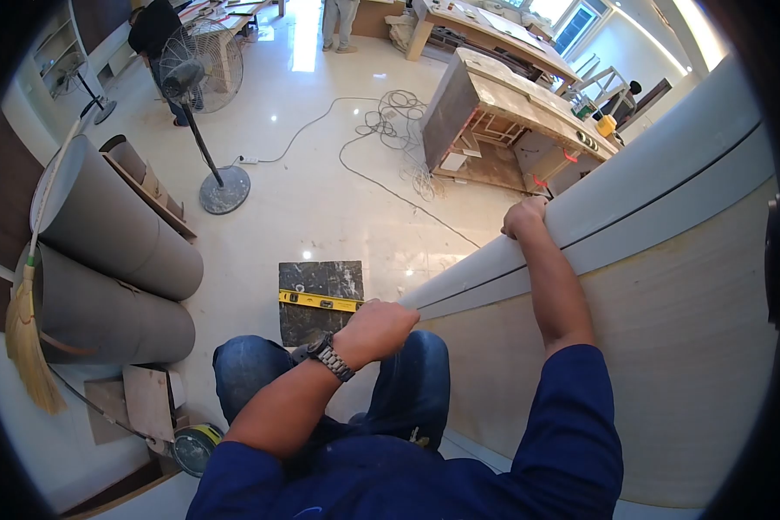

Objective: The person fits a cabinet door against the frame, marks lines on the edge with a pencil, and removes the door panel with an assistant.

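Note:
A large pale board with a rounded white edge and a dark groove slants across my right side. My right hand is closed over that edge, farther along it. Nearer to me, my left hand, with a metal watch on its wrist, grips the board's end corner; its fingertips are hidden. A yellow spirit level lies across a dark square mat on the floor, its right end disappearing behind my left hand.
Two big grey rolls, a straw broom and a round yellow-black item are on the left. Beyond stand a fan, tangled cable and a wooden cabinet. Several people work farther off, one near the fan.

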`<state>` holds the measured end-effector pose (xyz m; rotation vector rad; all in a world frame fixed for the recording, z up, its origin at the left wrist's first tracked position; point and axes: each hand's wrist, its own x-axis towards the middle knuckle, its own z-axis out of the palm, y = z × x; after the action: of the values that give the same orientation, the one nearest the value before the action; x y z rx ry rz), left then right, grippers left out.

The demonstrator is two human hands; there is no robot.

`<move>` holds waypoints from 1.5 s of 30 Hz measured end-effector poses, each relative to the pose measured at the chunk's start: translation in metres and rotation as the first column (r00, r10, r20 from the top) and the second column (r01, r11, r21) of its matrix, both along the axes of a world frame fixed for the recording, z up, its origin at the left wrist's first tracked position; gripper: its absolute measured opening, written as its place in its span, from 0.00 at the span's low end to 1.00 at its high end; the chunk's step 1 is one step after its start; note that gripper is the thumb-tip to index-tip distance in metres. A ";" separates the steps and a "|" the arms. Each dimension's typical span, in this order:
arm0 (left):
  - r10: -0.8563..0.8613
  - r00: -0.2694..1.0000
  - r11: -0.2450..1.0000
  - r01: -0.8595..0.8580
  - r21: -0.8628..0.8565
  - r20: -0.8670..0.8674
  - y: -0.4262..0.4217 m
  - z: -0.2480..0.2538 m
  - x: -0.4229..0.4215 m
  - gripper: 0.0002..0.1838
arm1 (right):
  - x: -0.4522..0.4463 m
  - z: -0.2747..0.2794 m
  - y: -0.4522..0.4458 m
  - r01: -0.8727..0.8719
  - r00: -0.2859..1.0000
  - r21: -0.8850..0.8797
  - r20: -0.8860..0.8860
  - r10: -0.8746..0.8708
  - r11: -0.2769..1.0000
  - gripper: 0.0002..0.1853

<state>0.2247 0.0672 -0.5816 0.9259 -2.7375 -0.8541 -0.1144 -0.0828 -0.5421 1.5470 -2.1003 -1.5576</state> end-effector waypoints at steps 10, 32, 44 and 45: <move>-0.008 1.000 1.000 0.008 0.002 -0.005 -0.001 -0.001 -0.001 0.07 | -0.001 0.001 0.001 -0.003 1.000 -0.011 0.024 0.004 1.000 0.26; -0.004 1.000 1.000 0.004 0.005 0.005 -0.001 0.002 -0.002 0.08 | -0.001 -0.001 0.000 0.002 1.000 -0.015 0.015 -0.002 1.000 0.26; -0.001 1.000 1.000 0.001 -0.003 -0.001 -0.001 0.000 -0.002 0.08 | -0.002 -0.002 0.000 -0.012 1.000 -0.004 0.000 0.012 1.000 0.26; 0.000 1.000 1.000 0.000 -0.002 0.000 -0.001 0.000 -0.002 0.08 | -0.002 -0.002 -0.001 -0.012 1.000 -0.003 0.000 0.012 1.000 0.26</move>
<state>0.2223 0.0664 -0.5817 0.9261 -2.7379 -0.8515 -0.1167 -0.0836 -0.5440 1.5560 -2.0883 -1.5503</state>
